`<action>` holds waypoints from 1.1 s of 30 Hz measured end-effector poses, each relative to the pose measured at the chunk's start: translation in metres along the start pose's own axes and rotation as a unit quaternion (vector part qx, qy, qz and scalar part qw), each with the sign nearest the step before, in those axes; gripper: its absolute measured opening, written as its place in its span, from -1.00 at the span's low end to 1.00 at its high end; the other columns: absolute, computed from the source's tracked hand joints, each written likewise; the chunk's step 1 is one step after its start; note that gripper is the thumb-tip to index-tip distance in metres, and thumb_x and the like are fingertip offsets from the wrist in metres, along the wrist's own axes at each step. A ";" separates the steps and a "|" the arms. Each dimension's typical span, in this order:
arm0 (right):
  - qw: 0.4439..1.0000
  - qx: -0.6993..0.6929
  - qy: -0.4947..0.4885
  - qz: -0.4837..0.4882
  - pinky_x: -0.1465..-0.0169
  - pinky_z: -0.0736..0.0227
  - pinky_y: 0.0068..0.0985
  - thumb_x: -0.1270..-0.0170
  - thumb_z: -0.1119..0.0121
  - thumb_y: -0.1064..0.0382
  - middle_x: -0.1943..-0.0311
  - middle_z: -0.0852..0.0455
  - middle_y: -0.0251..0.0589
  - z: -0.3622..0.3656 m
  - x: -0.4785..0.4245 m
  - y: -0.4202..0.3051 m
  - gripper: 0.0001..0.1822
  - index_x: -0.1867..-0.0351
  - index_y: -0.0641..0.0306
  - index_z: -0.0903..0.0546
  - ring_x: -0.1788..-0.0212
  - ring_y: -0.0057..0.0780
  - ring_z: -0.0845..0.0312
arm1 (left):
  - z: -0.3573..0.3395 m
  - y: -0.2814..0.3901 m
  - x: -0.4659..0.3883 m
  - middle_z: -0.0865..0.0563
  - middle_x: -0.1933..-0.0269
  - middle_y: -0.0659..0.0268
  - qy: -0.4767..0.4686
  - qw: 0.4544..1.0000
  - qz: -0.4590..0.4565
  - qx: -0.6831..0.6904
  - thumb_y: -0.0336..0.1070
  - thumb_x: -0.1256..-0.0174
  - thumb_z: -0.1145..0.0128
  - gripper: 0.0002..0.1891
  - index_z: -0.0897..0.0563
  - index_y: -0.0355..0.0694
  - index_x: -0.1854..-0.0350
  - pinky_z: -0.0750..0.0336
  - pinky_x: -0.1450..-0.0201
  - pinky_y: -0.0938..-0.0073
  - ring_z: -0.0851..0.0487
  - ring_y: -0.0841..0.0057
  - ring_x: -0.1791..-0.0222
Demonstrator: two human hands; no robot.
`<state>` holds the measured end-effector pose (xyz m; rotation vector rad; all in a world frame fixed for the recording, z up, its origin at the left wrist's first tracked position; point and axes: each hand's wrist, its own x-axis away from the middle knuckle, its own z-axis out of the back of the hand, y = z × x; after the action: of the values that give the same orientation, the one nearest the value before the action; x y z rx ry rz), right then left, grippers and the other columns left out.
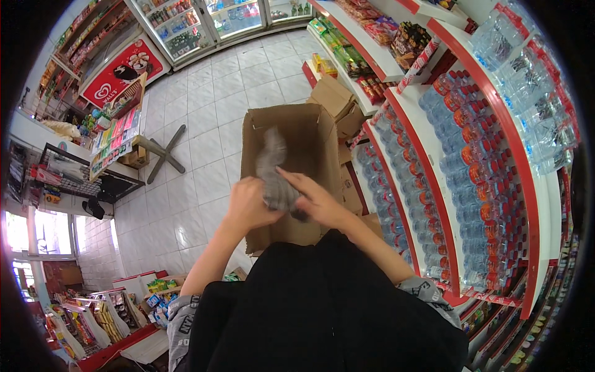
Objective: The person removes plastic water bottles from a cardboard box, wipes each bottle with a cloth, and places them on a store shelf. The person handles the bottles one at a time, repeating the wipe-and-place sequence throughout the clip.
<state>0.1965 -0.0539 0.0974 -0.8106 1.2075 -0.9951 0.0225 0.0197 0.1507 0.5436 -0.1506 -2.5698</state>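
A grey striped cloth (pixel 274 172), blurred by motion, hangs bunched over the opening of a tall cardboard box (pixel 327 162). My left hand (pixel 251 202) is closed around the cloth's left side. On the other side, my right hand (pixel 323 200) touches the cloth with its index finger stretched out and its thumb apart; whether it grips the fabric is unclear. The box stands upright on the floor directly in front of me, and its near end is partly hidden by my hands and black clothing.
Shelves of bottled water (pixel 474 186) rise close on my right, with snack packets (pixel 353 56) farther along. A flattened carton (pixel 334 100) leans behind the box. White floor tiles (pixel 204 125) extend leftward to a cross-shaped table foot (pixel 166 155). Drinks refrigerators (pixel 232 18) line the far side.
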 end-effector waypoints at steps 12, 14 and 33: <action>0.972 -0.231 0.047 -0.018 -0.29 0.10 -0.44 -0.29 0.21 -0.20 -0.24 -0.19 -0.06 -0.009 0.009 -0.029 -0.27 -0.23 0.43 -0.17 -0.28 -0.37 -0.06 | 0.044 0.027 -0.039 -0.45 0.70 0.33 0.127 0.987 0.017 0.098 -0.13 0.17 -0.26 -0.71 -0.41 -0.15 0.70 -0.29 0.66 0.43 -0.48 0.36 0.70; 0.975 -0.216 0.033 -0.047 -0.27 0.03 -0.46 -0.29 0.27 -0.23 -0.22 -0.22 -0.07 -0.007 0.005 -0.034 -0.27 -0.20 0.42 -0.22 -0.26 -0.36 -0.11 | 0.050 0.028 -0.035 -0.44 0.71 0.33 0.151 0.983 0.017 0.104 -0.17 0.18 -0.26 -0.72 -0.41 -0.16 0.70 -0.29 0.67 0.44 -0.46 0.35 0.71; 0.738 -0.460 0.076 -0.487 -0.22 -0.23 -0.45 -0.27 0.03 0.06 -0.10 -0.45 -0.16 0.025 0.024 -0.076 -0.50 -0.18 0.23 -0.32 -0.13 -0.39 -0.38 | 0.088 0.035 -0.050 -0.28 0.77 0.40 0.194 0.922 0.100 0.321 -0.32 0.04 -0.16 -0.75 -0.41 -0.31 0.72 -0.08 0.70 0.62 -0.21 0.75 0.74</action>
<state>0.2093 -0.1045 0.1629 -2.3662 1.4170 -1.2624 0.0423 0.0149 0.2558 1.1918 -0.8758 -2.1228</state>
